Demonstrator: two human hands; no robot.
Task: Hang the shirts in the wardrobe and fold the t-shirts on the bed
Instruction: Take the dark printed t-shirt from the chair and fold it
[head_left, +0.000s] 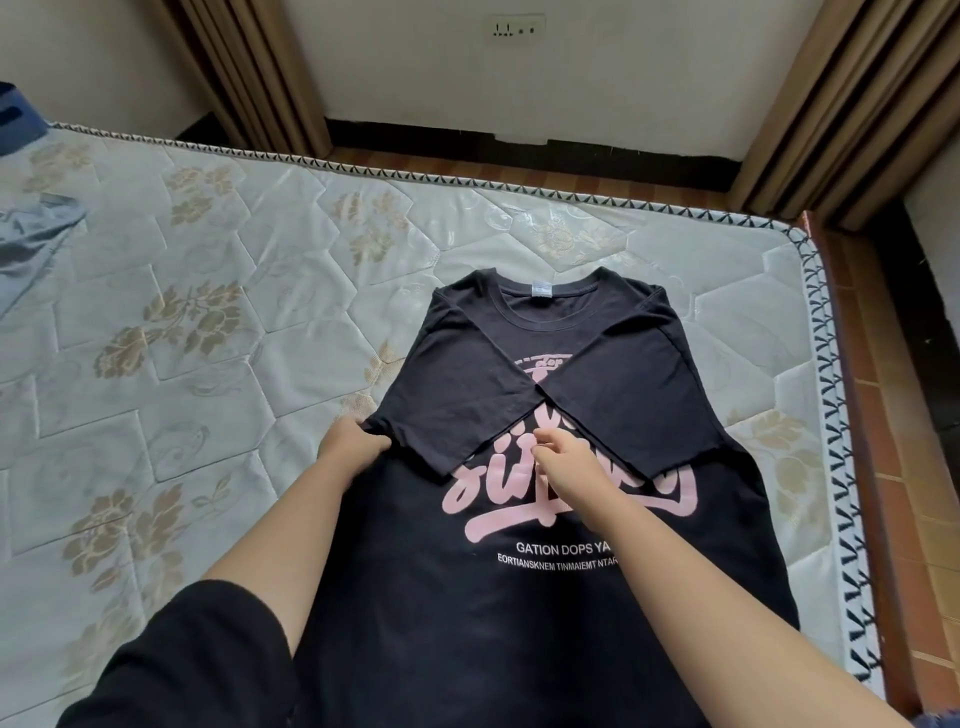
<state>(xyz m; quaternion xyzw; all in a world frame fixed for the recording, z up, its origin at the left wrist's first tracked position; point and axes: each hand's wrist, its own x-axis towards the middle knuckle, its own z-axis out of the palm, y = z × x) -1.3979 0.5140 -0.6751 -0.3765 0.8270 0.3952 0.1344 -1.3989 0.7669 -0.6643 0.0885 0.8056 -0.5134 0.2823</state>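
Currently: black t-shirt (447, 597) lies flat, print up, on the bed (208, 312), collar away from the person. Both sleeves (452, 405) are folded inward and cross over the chest, just beyond the two hands.

Left hand (353, 441) grips the shirt's side edge at the base of the folded sleeve, thumb on top. Right hand (566, 457) sits beside it on the print, fingers curled at the sleeve hem. Cannot tell whether it pinches the cloth or only presses it.

Progress, as judged: sleeve folds done. Side folds and the bottom-to-collar fold are not yet done. A grey garment (36, 234) lies crumpled well off beyond the left hand, unfolded. No wardrobe or hung shirts in view, so that part cannot be assessed.
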